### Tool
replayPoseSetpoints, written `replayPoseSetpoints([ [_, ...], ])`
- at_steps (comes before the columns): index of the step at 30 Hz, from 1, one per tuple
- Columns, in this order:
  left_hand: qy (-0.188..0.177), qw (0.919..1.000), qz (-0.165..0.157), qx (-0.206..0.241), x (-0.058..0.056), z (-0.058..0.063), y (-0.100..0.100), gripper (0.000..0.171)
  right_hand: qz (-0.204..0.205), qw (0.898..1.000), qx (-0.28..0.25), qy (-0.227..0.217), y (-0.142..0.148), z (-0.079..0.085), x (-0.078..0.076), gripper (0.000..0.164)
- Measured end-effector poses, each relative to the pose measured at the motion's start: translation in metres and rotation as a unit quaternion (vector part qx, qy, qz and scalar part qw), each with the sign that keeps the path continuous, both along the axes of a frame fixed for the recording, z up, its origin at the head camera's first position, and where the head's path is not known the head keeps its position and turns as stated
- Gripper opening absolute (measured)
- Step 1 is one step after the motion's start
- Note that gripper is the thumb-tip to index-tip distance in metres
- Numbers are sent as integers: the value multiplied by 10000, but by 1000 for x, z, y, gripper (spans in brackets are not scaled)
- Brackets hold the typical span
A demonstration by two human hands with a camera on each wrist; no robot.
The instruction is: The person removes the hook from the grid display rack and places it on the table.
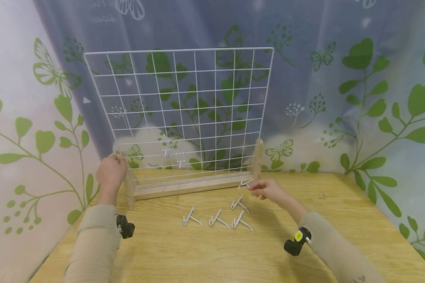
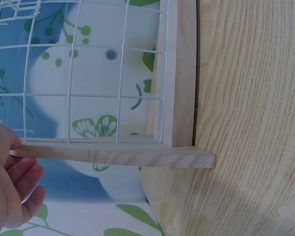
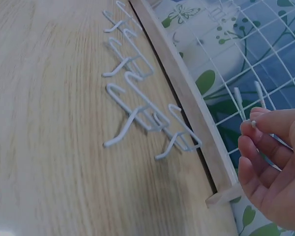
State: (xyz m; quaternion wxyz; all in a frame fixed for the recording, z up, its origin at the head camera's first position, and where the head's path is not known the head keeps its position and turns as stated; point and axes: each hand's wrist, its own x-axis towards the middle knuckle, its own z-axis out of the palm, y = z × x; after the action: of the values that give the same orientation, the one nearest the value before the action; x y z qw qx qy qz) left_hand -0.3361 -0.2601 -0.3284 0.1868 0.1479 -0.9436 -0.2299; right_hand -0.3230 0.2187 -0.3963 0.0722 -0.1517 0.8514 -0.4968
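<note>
A white wire grid panel [image 1: 178,50] stands upright in a pale wooden stand [image 1: 194,190] on the table. My left hand [image 1: 110,173] grips the top of the stand's left upright [image 2: 137,156], thumb against the wood and the other fingers curled below. Near the stand's right end, my right hand [image 1: 270,191] pinches a white wire hook [image 3: 239,102] between thumb and fingertips; its two prongs point toward the grid. Several similar hooks [image 3: 137,105] lie on the table in front of the stand. Low on the grid hang two small white hooks [image 1: 181,163].
The wood-grain table [image 1: 198,251] extends in front of the stand and to its right. Behind it hangs a curtain [image 1: 304,90] printed with green leaves and butterflies. A black wrist camera [image 1: 125,226] sits on the left sleeve, another [image 1: 296,243] on the right.
</note>
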Motion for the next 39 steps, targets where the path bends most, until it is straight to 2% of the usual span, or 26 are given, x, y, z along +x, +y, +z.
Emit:
replayPoseSetpoints([
  [4, 1, 10000, -13, 12, 1, 1, 1, 45, 4, 9999, -32, -131, 9, -7, 3, 26],
  [11, -10, 10000, -2, -20, 0, 0, 1, 45, -17, 9973, -169, -716, 18, -25, 9, 28],
  [15, -42, 10000, -24, -5, 1, 0, 1, 45, -52, 9958, -244, -878, 22, -34, 14, 29],
  [20, -53, 10000, -68, 1, 1, 1, 1, 46, -310, 9943, -446, -913, 26, -43, 14, 31],
  [25, -42, 10000, -67, -10, 1, 2, 1, 46, -787, 9915, -412, -955, 35, -52, 11, 28],
  [33, 12, 10000, -73, -27, 1, 1, 1, 45, -1047, 9884, -385, -1030, 45, -58, 8, 27],
  [39, 30, 10000, -85, -3, 0, 0, 0, 45, -1018, 9905, -126, -921, 45, -59, 8, 25],
])
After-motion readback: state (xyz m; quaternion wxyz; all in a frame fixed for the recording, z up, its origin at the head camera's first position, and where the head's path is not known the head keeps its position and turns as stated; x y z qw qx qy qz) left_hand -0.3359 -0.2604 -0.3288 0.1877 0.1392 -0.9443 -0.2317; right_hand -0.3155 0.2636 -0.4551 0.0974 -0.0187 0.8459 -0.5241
